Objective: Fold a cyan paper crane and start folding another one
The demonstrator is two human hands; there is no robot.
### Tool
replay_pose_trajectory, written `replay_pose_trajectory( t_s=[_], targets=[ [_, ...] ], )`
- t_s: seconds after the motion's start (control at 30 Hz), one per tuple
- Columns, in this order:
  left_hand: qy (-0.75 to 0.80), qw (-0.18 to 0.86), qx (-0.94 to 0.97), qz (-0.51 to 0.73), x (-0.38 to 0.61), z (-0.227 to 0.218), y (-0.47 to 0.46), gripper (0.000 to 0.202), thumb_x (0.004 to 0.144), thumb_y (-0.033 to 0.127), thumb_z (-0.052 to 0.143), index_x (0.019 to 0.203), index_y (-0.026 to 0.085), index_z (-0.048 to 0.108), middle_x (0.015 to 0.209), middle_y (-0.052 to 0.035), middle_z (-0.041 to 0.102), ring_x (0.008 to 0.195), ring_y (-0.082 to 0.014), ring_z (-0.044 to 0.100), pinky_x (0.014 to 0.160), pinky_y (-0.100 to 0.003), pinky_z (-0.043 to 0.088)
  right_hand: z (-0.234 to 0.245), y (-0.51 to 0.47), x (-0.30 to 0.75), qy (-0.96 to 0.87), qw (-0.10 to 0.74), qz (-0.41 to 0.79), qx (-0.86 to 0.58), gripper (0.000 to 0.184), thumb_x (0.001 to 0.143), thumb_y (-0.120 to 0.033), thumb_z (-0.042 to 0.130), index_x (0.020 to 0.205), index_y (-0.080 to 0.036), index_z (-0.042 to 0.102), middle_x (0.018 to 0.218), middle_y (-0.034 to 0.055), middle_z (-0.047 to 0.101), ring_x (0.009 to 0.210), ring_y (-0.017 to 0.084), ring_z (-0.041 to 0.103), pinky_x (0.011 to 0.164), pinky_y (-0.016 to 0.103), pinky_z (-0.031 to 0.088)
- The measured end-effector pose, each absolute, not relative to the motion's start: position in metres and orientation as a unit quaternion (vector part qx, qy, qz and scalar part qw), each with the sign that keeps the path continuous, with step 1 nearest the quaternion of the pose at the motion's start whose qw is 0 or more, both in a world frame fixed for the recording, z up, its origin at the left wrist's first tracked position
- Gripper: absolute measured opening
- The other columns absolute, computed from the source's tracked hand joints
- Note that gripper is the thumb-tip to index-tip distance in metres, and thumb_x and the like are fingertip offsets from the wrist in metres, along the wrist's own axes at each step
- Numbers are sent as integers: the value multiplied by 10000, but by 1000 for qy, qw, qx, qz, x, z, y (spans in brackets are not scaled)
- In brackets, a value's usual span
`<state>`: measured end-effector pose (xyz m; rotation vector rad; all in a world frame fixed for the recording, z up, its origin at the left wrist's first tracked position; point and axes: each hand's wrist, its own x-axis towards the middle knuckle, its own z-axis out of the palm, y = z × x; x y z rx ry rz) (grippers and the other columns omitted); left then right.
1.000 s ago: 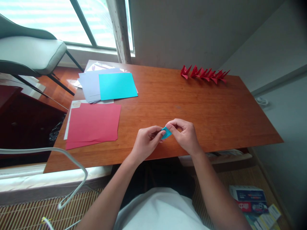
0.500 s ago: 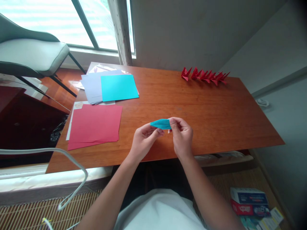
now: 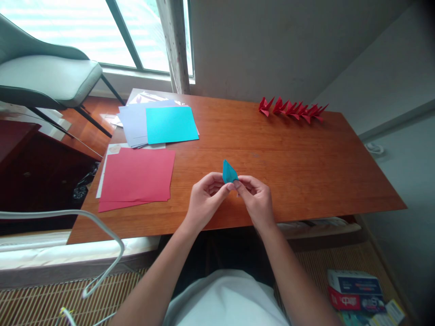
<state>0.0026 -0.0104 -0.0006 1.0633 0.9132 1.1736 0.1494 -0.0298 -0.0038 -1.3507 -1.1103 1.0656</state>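
Note:
A small folded piece of blue paper [image 3: 229,173] is pinched between my two hands, above the near part of the wooden table [image 3: 299,172]. Its pointed end sticks up and away from me. My left hand [image 3: 206,195] grips the lower left side, thumb in front and fingers curled behind. From the right, my right hand [image 3: 255,197] holds the lower right corner between thumb and fingers. The two thumbs nearly meet at the paper's base, which they partly hide.
At the left lie red sheets [image 3: 137,176]; behind them a blue sheet [image 3: 172,124] rests on pale sheets [image 3: 133,124]. Several red folded paper cranes [image 3: 292,109] stand in a row at the back right. A white cable [image 3: 102,224] curves at the lower left, near a chair [image 3: 50,77].
The folded blue paper has turned from lying sideways to pointing upward. My hands have come closer together, thumbs nearly meeting at its base.

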Motion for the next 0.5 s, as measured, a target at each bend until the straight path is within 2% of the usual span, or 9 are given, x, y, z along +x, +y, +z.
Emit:
replay_pose_trajectory(
  t_s=[0.17,0.33,0.5],
  targets=[
    [405,617,457,497,3,-5,-11,301,805,454,794,857,164,732,838,-51,743,779,-181,685,756,-289,553,0,-32,150,-487,500,449,-559,204,875,-415,718,907,-214,736,895,52,769,836,215,719,728,318,569],
    [395,624,482,472,1,-4,-12,263,801,410,804,836,157,742,738,-29,696,682,-149,623,658,-251,499,9,-24,164,-554,458,436,-541,152,873,-359,717,925,-217,718,906,42,719,846,196,673,742,305,549],
    [385,621,509,456,1,-5,-12,223,846,379,760,865,156,753,751,-34,691,687,-149,605,650,-249,476,19,-18,174,-577,451,462,-500,91,852,-298,746,838,-215,713,812,9,690,765,169,641,718,296,520]
  ],
)
